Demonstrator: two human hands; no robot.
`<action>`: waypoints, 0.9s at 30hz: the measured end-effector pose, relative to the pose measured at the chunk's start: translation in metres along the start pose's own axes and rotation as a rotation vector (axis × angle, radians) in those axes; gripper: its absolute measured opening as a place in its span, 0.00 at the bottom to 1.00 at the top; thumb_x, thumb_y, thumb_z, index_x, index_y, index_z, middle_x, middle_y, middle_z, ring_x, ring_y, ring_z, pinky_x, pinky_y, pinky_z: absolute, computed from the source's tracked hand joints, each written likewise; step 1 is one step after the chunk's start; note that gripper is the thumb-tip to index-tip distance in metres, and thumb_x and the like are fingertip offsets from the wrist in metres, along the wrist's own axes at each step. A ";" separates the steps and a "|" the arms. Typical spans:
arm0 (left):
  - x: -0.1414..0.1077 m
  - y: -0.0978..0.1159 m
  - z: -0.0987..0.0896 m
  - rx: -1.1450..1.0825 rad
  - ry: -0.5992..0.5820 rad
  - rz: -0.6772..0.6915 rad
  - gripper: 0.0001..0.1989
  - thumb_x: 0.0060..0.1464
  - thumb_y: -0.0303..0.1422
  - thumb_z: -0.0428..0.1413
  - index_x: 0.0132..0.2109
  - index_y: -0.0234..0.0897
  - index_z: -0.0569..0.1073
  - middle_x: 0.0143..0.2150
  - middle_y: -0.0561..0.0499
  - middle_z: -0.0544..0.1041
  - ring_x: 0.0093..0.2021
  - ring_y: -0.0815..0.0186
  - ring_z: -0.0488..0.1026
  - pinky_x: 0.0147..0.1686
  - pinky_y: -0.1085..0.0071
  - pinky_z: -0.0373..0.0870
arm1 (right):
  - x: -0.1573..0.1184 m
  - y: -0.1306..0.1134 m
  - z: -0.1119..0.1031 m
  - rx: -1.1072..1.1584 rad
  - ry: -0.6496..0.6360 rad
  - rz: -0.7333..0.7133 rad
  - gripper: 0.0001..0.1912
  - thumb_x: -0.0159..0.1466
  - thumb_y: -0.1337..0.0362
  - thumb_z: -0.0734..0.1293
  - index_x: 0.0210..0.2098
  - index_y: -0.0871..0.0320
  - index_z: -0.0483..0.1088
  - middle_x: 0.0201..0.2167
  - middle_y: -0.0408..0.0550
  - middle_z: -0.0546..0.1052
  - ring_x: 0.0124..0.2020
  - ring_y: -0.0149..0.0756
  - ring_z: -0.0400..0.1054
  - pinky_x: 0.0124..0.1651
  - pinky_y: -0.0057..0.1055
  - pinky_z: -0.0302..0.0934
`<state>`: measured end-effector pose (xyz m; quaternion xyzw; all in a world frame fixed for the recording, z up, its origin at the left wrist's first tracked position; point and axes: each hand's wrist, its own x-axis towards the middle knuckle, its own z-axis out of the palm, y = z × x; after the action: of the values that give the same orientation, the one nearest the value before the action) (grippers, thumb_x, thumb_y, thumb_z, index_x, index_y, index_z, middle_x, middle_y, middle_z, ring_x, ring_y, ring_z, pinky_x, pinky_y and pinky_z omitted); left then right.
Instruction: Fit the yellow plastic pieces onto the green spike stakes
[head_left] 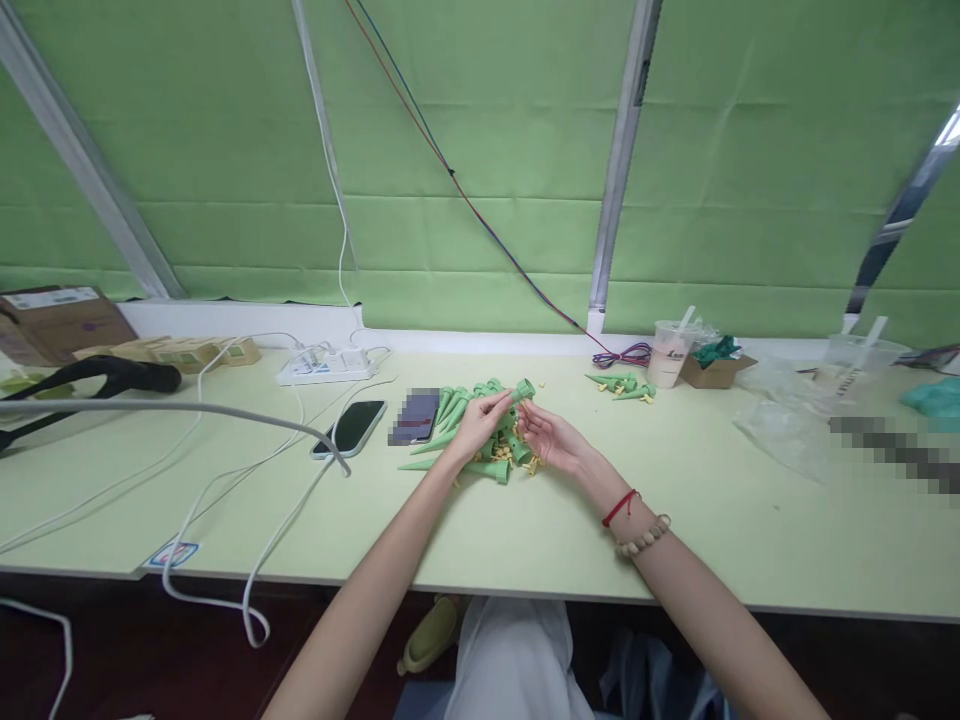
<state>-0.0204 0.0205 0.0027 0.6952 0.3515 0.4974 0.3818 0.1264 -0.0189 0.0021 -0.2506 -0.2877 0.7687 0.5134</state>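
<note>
My left hand [480,425] is closed around a green cone-shaped piece [524,389], its wide end sticking out past the fingertips. Close beside that end, my right hand [553,437] has its fingers curled in a pinch; whatever lies between them is too small to make out. Under and around both hands spreads a pile of similar green cone-shaped pieces [491,470], pointed at one end. Small yellow parts [532,465] are scattered among them, partly hidden by my hands.
Left of the pile lie a dark phone-like slab [415,415] and a phone [358,428]. White cables, a power strip [326,365] and a black-handled tool [112,375] occupy the left side. Rightward are more green pieces [622,385], a drink cup [666,355], a small box [716,372] and plastic bags [784,430].
</note>
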 end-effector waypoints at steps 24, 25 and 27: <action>-0.003 0.013 -0.003 -0.010 -0.028 0.053 0.19 0.49 0.40 0.53 0.45 0.33 0.75 0.37 0.46 0.78 0.36 0.63 0.72 0.37 0.68 0.68 | -0.004 -0.001 0.000 -0.231 -0.105 -0.163 0.08 0.52 0.60 0.70 0.29 0.59 0.71 0.28 0.43 0.75 0.33 0.28 0.70 0.49 0.30 0.62; -0.003 0.013 -0.003 0.010 -0.032 0.049 0.20 0.50 0.40 0.53 0.46 0.33 0.75 0.38 0.46 0.78 0.36 0.64 0.72 0.37 0.68 0.68 | -0.005 -0.001 0.000 -0.220 -0.106 -0.150 0.07 0.52 0.62 0.70 0.29 0.59 0.71 0.27 0.42 0.74 0.32 0.27 0.70 0.49 0.30 0.62; -0.003 0.012 -0.002 0.065 -0.032 0.049 0.20 0.50 0.39 0.53 0.46 0.33 0.75 0.38 0.46 0.78 0.34 0.64 0.73 0.38 0.68 0.68 | -0.004 0.000 -0.002 -0.232 -0.069 -0.145 0.07 0.50 0.64 0.71 0.28 0.58 0.71 0.25 0.41 0.74 0.31 0.26 0.69 0.48 0.29 0.63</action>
<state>-0.0221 0.0126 0.0121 0.7234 0.3443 0.4838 0.3523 0.1290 -0.0219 0.0017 -0.2603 -0.4094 0.6993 0.5249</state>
